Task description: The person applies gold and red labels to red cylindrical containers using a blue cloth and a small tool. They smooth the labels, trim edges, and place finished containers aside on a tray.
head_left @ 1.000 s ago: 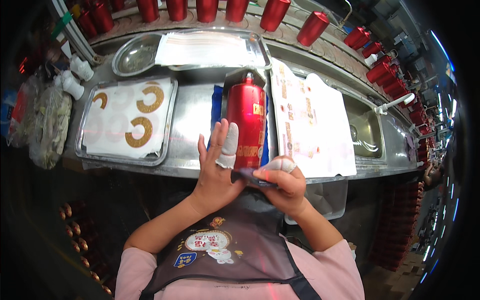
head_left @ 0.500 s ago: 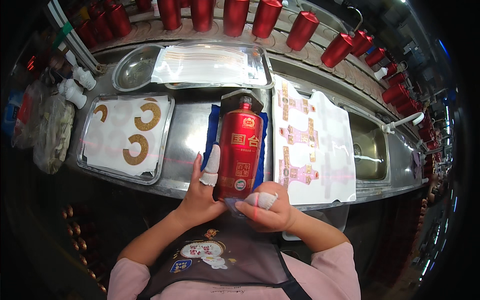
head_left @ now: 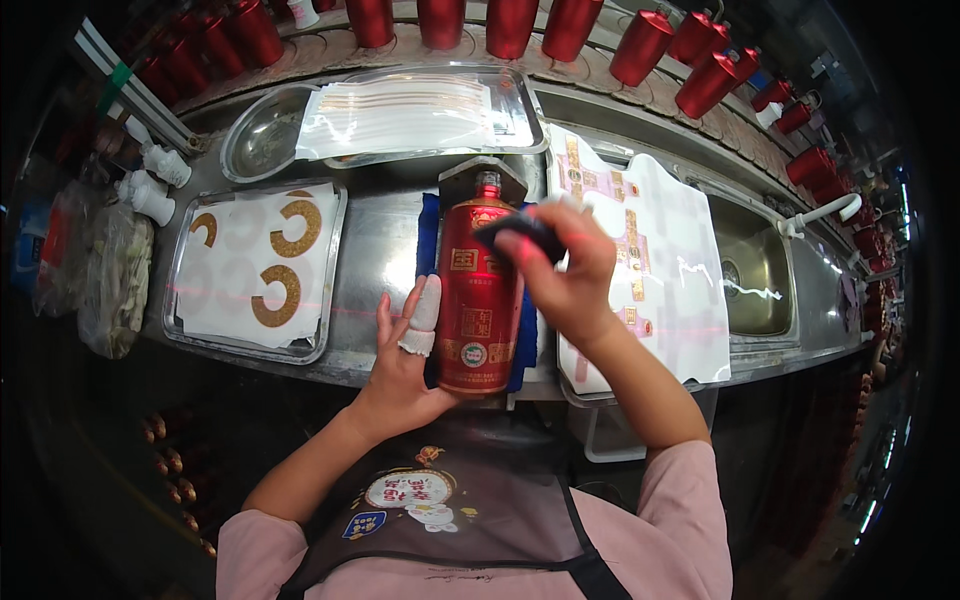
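Head view looks down on a person at a steel tabletop, both hands busy with one red bottle. The left hand cups the bottle's lower left side, palm against the glass and a bandaged finger lying along it, most likely to steady the bottle so it cannot roll or turn. The right hand is closed around a small dark pad and presses it against the bottle's upper right shoulder; the pad is blurred, so its exact make is unclear. The two hands sit apart, one low on the left and one high on the right, which pins the bottle from opposite sides. The bottle lies between them on a blue cloth, probably there to cushion it and stop it sliding on the metal. It is glossy red with a narrow neck and red cap pointing away from the person, gold panels on its front and a round gold seal near its base. Left of the left hand stands a metal tray with a white sheet carrying gold C-shaped stickers. Right of the right hand a white sheet of labels covers another tray, and beyond that is a sink. Beyond both hands runs a row of red bottles.
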`<control>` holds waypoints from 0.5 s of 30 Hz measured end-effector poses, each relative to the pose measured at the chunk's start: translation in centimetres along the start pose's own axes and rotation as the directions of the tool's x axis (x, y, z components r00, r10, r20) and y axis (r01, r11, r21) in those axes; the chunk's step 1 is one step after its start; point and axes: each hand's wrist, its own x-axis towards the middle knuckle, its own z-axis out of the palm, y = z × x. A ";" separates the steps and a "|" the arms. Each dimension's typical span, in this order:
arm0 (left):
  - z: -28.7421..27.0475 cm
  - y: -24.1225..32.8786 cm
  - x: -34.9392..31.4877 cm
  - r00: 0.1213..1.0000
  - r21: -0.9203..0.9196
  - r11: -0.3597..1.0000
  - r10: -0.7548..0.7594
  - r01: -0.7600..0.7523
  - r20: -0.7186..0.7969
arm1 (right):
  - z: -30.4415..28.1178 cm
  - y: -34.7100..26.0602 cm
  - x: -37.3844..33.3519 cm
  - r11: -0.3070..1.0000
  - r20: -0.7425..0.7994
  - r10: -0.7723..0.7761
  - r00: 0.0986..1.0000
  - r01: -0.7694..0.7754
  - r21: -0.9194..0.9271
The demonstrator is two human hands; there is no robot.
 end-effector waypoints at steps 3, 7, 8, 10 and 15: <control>-0.1 0.0 0.0 1.000 0.030 1.000 -0.004 0.004 0.005 | -0.2 0.4 -0.7 0.953 0.030 -0.294 0.955 0.295 -0.071; 0.1 -0.4 0.0 0.999 -0.080 0.997 -0.015 0.012 -0.032 | -1.3 -2.8 -3.6 0.863 0.309 -0.506 0.805 0.473 0.180; 0.1 -0.4 0.0 1.000 -0.112 0.994 -0.023 0.020 -0.022 | -1.1 -3.1 -3.5 0.903 0.251 -0.417 0.874 0.368 0.221; 0.1 -0.5 0.1 0.999 -0.025 0.999 0.021 -0.022 -0.027 | -0.4 -1.7 -1.5 0.975 0.079 0.109 0.991 -0.122 0.188; -0.1 -0.4 0.1 0.999 0.018 1.000 0.003 -0.004 0.039 | -0.7 0.4 -5.0 0.860 0.136 -0.501 0.855 0.509 -0.031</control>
